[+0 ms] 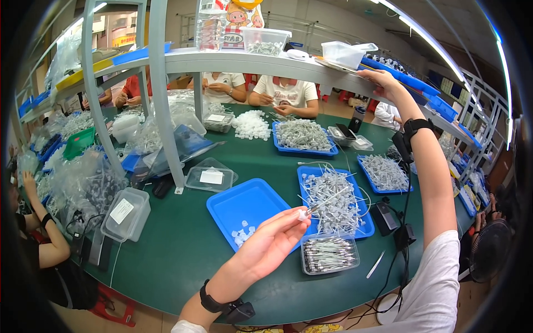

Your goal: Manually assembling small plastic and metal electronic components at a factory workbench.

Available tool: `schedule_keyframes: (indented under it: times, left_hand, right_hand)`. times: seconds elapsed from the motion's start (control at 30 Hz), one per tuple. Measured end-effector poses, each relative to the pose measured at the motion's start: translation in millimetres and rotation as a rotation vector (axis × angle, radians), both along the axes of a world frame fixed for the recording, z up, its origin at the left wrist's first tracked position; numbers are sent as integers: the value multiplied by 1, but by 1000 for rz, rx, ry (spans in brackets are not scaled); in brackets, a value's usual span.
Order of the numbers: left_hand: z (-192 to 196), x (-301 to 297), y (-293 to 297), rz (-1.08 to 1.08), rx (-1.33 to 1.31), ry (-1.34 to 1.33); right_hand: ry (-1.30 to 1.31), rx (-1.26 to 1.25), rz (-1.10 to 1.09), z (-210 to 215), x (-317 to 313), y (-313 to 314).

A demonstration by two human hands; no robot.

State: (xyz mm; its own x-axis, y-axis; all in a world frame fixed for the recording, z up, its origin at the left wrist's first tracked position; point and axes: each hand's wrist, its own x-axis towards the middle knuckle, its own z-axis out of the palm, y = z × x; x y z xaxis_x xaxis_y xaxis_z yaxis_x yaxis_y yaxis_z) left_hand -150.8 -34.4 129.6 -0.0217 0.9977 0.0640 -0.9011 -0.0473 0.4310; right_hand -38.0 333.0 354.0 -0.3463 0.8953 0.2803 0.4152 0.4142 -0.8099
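Left hand (272, 242) pinches a white part (302, 215)

The part sits between thumb and fingertips, in a narrow grip, with thin stems (320, 205) pointing up and rightward. Behind it lies a heaped blue tray (366, 226); left of that, another blue tray (244, 194) holds a few caps (243, 234). Nearer stands a box (332, 270) of rods (330, 252), with tweezers (376, 265) to its right. The right hand (380, 82) is raised at the shelf (239, 62); I cannot tell whether it grips anything.
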Motion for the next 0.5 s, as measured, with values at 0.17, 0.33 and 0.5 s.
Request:
schedule_keyframes:
  times: [0.17, 0.33, 0.5]
  left_hand:
    - [-3, 0, 2, -11, -4, -9]
    - [-3, 1, 1, -15, -14, -24]
    - [-3, -1, -1, -10, -21, -19]
  right_hand:
    - [-6, -18, -36, 3, 0, 3]
    - [-7, -78, 5, 3, 1, 8]
    - [10, -119, -47, 3, -6, 20]
